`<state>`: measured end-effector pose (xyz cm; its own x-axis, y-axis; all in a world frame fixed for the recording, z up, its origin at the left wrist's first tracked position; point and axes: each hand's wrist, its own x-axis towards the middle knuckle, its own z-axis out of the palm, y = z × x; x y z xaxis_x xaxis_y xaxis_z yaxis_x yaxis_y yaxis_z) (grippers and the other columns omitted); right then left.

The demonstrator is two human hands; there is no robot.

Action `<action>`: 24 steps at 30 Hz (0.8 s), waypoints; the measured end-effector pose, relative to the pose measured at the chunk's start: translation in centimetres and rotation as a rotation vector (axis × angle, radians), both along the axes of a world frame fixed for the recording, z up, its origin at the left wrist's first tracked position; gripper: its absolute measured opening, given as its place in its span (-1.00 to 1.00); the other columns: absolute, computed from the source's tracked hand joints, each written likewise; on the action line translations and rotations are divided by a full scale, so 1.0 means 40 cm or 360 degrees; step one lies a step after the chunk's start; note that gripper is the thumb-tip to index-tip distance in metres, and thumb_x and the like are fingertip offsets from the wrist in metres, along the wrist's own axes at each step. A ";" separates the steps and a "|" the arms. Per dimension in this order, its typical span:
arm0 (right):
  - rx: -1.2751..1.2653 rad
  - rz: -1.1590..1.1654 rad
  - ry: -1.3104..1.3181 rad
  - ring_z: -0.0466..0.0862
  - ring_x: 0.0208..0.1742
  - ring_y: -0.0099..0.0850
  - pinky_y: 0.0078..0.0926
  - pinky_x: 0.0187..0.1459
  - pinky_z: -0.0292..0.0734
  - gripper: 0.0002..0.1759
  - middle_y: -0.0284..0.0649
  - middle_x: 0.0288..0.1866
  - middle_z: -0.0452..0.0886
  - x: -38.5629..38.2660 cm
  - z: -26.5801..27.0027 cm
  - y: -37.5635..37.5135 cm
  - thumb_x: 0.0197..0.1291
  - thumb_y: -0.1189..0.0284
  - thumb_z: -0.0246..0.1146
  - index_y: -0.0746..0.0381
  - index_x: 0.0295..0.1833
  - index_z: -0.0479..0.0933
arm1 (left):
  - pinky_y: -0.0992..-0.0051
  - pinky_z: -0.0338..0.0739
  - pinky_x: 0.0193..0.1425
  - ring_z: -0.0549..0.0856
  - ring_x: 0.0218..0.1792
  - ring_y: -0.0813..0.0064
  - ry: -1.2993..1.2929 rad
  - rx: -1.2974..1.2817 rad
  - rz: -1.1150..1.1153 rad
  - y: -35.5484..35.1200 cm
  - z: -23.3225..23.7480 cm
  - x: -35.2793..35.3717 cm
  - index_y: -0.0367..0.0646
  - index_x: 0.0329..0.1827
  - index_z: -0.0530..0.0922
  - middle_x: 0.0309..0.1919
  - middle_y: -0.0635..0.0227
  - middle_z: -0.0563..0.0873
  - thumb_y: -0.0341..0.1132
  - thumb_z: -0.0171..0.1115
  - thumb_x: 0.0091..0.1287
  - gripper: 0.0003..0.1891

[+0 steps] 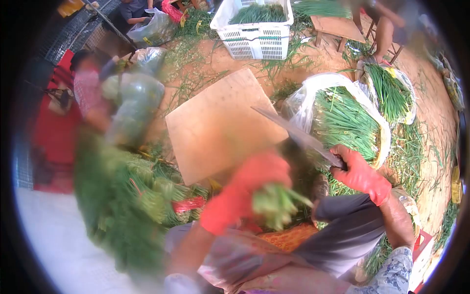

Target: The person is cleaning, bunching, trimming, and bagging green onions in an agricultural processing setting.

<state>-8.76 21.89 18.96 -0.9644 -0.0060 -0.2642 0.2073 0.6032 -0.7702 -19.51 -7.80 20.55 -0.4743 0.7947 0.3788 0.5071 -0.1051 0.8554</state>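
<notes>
My left hand [247, 191], in a red rubber glove and smeared by motion, is closed round a bunch of chives [277, 206]. The bunch's pale cut ends stick out to the right of the glove, and long blurred leaves [117, 220] trail at the left. My right hand [356, 171], gloved alike, grips the dark handle of a long knife [298, 133]. Its blade points up and left, overlapping the right corner of a square wooden board [220, 122] in this view. Tied bunches of chives [161, 191] with red bands lie left of my left hand.
Open plastic bags of chives [347, 117] stand on the right. A white crate [254, 41] with greens is at the back, beside a small wooden table [338, 28]. Another person [90, 90] sits at the left near filled bags. Loose leaves litter the brown ground.
</notes>
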 end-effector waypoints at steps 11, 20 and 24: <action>-0.0218 -0.0518 0.0082 0.50 -0.34 -0.48 -0.44 -0.25 0.46 -0.63 -0.22 -0.36 0.57 -0.036 -0.012 0.004 0.19 0.46 0.27 0.32 0.12 0.51 | 0.60 0.55 0.02 0.68 -0.09 0.65 -0.0225 -0.0219 0.0839 -0.138 -0.428 -0.237 -0.15 -0.02 0.64 -0.12 0.44 0.72 -0.64 0.18 0.27 -0.72; 0.0278 -0.0269 0.0330 0.71 -0.11 0.09 -0.04 -0.06 0.57 -0.58 0.12 -0.17 0.70 -0.268 -0.226 0.001 0.17 0.36 0.30 0.26 0.14 0.51 | 0.16 0.46 0.43 0.68 0.12 0.24 -0.1118 -0.0006 -0.0342 -0.048 -0.298 0.197 -0.14 0.05 0.66 0.04 0.23 0.71 -0.40 0.39 0.23 -0.69; 0.0628 -0.0094 0.0303 0.69 -0.10 0.15 0.01 -0.06 0.59 -0.59 0.10 -0.10 0.71 -0.486 -0.262 -0.063 0.24 0.34 0.26 0.24 0.18 0.48 | 0.11 0.29 0.58 0.66 0.20 0.18 -0.0930 -0.0236 -0.0112 -0.107 -0.281 0.219 -0.12 -0.04 0.68 0.03 0.21 0.74 -0.36 0.45 0.14 -0.70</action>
<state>-28.20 19.36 8.49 -0.9918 0.1165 -0.0529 0.1271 0.8500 -0.5113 -10.74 -12.08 9.30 -0.5150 0.8560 -0.0456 -0.0550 0.0201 0.9983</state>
